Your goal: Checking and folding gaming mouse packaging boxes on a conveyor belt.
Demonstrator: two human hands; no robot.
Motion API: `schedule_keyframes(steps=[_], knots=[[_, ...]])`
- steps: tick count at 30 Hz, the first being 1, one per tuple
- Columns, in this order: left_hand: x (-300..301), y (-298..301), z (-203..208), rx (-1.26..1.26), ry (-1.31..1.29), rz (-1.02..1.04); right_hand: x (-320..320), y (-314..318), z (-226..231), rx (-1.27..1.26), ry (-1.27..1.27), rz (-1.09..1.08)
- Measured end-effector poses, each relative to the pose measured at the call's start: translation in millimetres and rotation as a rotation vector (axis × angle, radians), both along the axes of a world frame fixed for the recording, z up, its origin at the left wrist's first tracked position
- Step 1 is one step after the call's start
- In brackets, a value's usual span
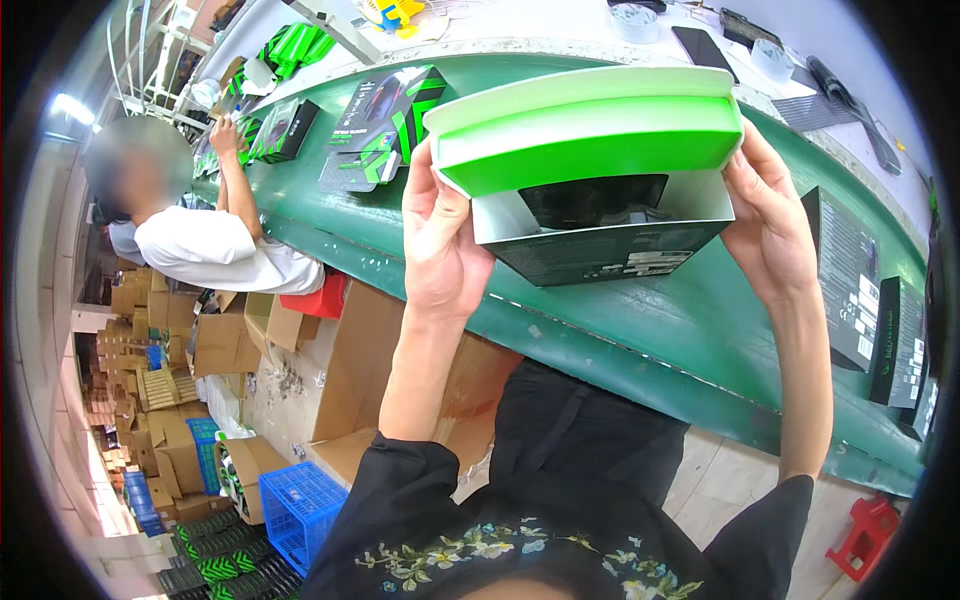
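Between my two hands is a black product box (600,250) with a bright green lid flap (590,145) raised at its top. Inside the box a dark, glossy insert (596,200) shows, and its exact kind is hidden. My left hand (445,235) grips the box's left side, thumb by the flap's corner. On the right edge, my right hand (768,215) holds the box with its fingers partly behind it. The box is tilted toward me above the green work surface.
On the green bench (640,350) lie a black-green box (385,120) to the left and dark boxes (850,280) to the right. A co-worker (210,240) handles boxes at far left. A blue crate (300,515), cartons (225,345) and a red stool (865,535) stand below.
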State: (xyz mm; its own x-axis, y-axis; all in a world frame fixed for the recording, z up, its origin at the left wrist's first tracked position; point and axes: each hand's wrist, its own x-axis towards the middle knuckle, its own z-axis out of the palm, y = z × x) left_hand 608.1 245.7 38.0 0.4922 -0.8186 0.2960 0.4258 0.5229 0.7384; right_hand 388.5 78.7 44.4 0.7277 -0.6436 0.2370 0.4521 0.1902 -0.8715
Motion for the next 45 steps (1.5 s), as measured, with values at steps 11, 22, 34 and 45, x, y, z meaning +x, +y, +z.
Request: schedule_keyframes(steps=[11, 22, 34, 45], knots=[[-9, 8, -7, -0.035, -0.071, -0.039, -12, -7, -6, 0.157, -0.039, 0.164], [-2, -8, -5, -0.159, -0.14, -0.057, -13, 11, -11, 0.138, -0.164, 0.232], [-1, 3, -15, -0.19, -0.476, -0.001, -41, 2, 11, -0.475, 0.151, 0.047], [-1, -3, 2, -0.174, -0.748, 0.081, -47, 16, 49, -1.018, 0.366, -0.131]])
